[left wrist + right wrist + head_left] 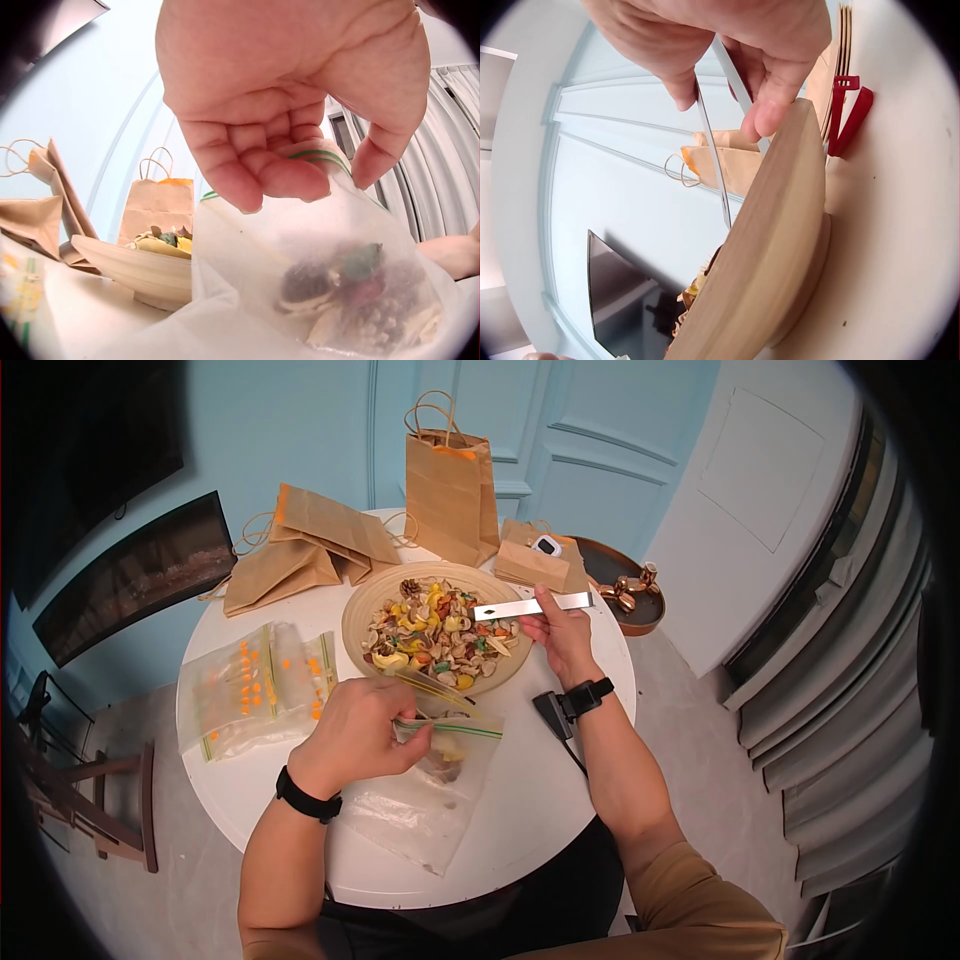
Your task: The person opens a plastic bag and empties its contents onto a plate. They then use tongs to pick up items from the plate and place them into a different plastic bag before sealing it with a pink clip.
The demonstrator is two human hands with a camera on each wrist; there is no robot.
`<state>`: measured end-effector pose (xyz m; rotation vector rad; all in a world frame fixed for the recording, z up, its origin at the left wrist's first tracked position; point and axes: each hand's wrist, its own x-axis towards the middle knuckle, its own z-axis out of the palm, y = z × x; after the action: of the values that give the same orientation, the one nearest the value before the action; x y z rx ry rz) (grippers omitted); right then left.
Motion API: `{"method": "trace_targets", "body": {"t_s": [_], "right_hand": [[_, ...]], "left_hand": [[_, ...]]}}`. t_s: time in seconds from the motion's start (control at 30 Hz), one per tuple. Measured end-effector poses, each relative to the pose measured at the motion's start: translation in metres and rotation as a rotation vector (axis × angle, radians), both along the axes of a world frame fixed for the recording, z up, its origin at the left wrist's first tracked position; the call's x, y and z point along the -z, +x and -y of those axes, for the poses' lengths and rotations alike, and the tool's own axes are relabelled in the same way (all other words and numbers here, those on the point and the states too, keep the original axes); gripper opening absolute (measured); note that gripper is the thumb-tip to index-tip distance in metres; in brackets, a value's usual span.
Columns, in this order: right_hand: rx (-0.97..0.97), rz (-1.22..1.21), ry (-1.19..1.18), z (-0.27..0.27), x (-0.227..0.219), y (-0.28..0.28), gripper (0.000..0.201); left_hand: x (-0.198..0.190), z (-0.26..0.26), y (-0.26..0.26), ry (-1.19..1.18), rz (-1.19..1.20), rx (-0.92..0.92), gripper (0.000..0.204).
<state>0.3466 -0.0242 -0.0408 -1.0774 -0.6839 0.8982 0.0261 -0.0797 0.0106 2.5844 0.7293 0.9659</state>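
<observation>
My left hand (362, 728) grips a clear zip bag (410, 825) by its green-striped top edge, thumb and fingers pinching the plastic. Mixed dried pieces (352, 296), dark, green and pale, show through the bag in the left wrist view. In my right hand (562, 638) is a pair of flat metal tongs (510, 608), held between thumb and fingers, with the two arms spread apart in the right wrist view. The tongs' tips reach over a wide wooden bowl (352, 622), heaped with dried potpourri (430, 630) and a small pine cone (410, 587).
Zip bags with orange marks (240, 690) lie left on the round white table (540, 800). Behind the bowl are an upright paper bag (445, 500), folded paper bags (300, 550) and a white timer (547, 546). A red clip (847, 120) lies beside the bowl.
</observation>
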Motion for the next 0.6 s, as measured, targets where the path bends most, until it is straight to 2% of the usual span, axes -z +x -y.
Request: {"method": "trace_targets", "body": {"t_s": [0.17, 0.6], "right_hand": [[-0.026, -0.029, 0.071, -0.0026, 0.0039, -0.0004, 0.037], [-0.026, -0.052, 0.056, -0.0045, 0.0051, -0.0011, 0.030]], "left_hand": [[-0.0046, 0.0026, -0.0002, -0.073, -0.048, -0.022, 0.023], [0.0007, -0.0003, 0.0005, -0.002, -0.012, -0.005, 0.027]]}}
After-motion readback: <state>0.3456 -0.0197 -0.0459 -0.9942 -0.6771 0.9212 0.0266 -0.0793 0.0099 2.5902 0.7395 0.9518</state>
